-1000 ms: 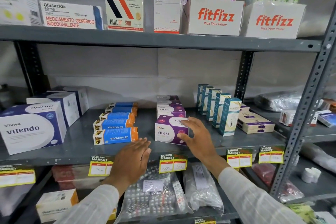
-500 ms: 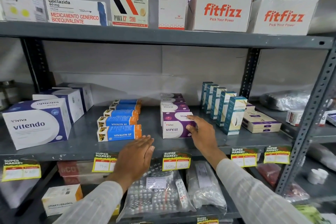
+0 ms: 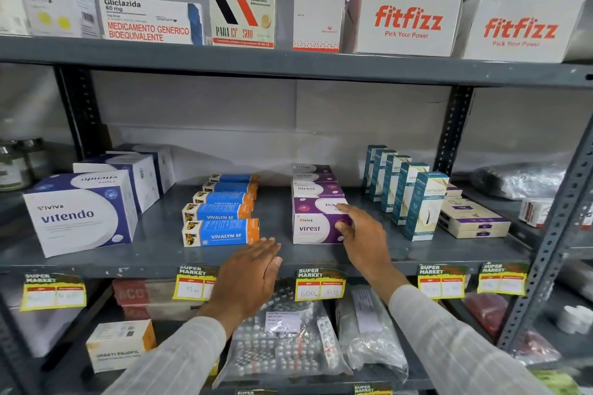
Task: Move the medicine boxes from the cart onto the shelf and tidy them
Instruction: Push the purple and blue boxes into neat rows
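Right hand (image 3: 362, 234) rests flat-fingered on the front purple box (image 3: 316, 222) at the middle shelf (image 3: 154, 247) edge, gripping nothing; left hand (image 3: 247, 276) hovers wide, empty. Risks — a sideways shove skews the row behind, or knocks the tall teal boxes (image 3: 423, 205) just beside.

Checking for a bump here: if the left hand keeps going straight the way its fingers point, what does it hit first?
Probably the front Vivalyn EF box: the left hand lies flat, fingers aimed up-right toward its right end. Depth is unclear; it may slip past.
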Tool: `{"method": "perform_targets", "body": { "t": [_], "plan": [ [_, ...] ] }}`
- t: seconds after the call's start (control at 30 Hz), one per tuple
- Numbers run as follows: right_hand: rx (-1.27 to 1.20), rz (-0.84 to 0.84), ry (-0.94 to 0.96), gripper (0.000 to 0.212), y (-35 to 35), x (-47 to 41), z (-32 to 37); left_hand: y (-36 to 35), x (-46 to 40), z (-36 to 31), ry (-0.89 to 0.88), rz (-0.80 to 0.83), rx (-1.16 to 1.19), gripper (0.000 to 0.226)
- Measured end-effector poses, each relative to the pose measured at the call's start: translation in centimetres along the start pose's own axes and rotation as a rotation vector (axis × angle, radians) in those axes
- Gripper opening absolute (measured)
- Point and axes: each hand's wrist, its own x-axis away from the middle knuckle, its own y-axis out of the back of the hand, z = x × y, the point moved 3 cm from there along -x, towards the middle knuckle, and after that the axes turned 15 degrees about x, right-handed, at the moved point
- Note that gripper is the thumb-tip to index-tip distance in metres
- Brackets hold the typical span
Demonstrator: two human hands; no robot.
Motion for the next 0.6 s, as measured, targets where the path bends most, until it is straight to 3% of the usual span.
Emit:
{"method": "perform_targets", "body": {
  "t": [0.13,0.23,0.3,0.43,0.6],
  "plan": [
    [0.039,-0.052,0.017,0.053,0.7,1.1,1.2,2.0,0.3,-0.2,-0.004,-0.004,0.114,0.05],
    [0.003,-0.279,0.133,0.041,1.7,2.0,3.8,6.3,2.1,1.7,-0.012,-0.211,0.135,0.04],
    [-0.001,-0.337,0.291,0.03,1.5,2.3,6.7,9.5,3.6,4.5,0.037,-0.317,0.076,0.038],
    [0.07,-0.044,0.511,0.028,-2.1,2.3,13.3,14.0,5.2,11.1,0.223,-0.293,-0.071,0.031],
    [0.107,0.223,0.353,0.052,-7.0,1.0,16.4,13.8,6.0,15.3,0.24,-0.181,-0.158,0.052]
  ]
}}
